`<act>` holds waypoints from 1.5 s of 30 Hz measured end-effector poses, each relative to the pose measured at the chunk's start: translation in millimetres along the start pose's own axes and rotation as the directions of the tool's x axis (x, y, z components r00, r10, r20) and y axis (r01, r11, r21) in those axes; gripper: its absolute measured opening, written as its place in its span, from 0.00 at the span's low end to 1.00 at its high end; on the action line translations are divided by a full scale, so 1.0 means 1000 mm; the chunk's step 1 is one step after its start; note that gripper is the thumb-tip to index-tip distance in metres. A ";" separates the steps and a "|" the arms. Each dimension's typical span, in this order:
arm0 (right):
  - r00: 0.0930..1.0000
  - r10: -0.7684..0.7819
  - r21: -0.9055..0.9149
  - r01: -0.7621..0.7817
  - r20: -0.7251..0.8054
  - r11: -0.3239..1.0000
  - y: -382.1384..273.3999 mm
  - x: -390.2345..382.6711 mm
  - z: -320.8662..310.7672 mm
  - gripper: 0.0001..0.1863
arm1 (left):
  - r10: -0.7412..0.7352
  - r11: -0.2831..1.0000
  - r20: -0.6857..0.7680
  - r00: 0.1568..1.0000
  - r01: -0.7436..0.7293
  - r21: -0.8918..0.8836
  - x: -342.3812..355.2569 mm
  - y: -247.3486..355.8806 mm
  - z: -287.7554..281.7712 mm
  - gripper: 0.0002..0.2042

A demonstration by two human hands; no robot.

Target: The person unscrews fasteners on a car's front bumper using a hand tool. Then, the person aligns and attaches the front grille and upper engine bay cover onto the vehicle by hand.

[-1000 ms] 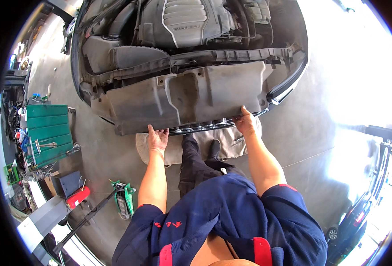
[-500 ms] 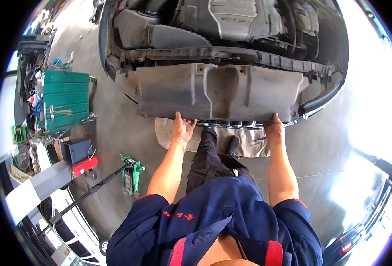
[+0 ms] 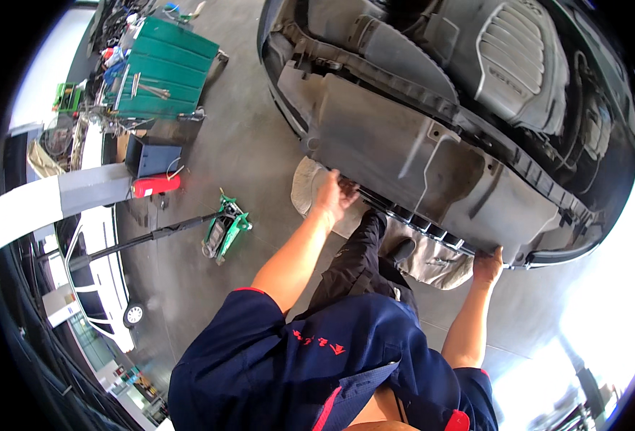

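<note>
A wide grey plastic cover panel [image 3: 375,122] lies across the front of a car, ahead of the open engine bay. It is dusty and has a recess right of its middle. My left hand [image 3: 337,197] grips the near edge towards its left end, thumb up and fingers curled beneath. Near the right end of that same edge, my right hand [image 3: 488,266] is closed on the panel, its fingers mostly hidden below. Below the edge runs a dark grille strip with bright bars [image 3: 418,224]. Behind the panel sits the ribbed grey engine cover [image 3: 513,61].
A beige sheet [image 3: 436,267] lies on the floor by my feet. To the left are a green trolley jack [image 3: 225,228], a black bar [image 3: 152,235], a red cylinder [image 3: 155,186] and a green-topped cart [image 3: 170,65] with tools. Farther off stands a white car [image 3: 105,294].
The whole view has turned, so the car now sits tilted and farther right. Both hands stay at the panel's near edge, and the panel keeps about the same place on the car.
</note>
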State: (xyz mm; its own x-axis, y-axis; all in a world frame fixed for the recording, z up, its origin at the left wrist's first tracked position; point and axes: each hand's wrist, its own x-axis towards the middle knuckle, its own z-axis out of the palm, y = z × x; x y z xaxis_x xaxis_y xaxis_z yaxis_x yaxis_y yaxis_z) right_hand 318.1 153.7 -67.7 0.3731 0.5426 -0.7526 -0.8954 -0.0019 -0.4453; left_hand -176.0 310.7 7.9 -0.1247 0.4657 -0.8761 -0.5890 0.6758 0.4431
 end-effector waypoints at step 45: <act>0.964 -0.030 -0.079 0.010 -0.263 0.997 0.001 -0.026 0.042 0.23 | 0.739 -0.238 0.233 0.632 -0.079 0.968 0.125 0.161 0.095 0.40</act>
State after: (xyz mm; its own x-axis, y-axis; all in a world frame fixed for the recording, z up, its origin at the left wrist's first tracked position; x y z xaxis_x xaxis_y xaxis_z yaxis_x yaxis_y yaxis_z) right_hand 297.0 174.6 -28.0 0.4510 0.3022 -0.8398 -0.8698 -0.0625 -0.4895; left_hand -211.1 532.0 -12.2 -0.3281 0.9270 -0.1819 0.9229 0.3556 0.1476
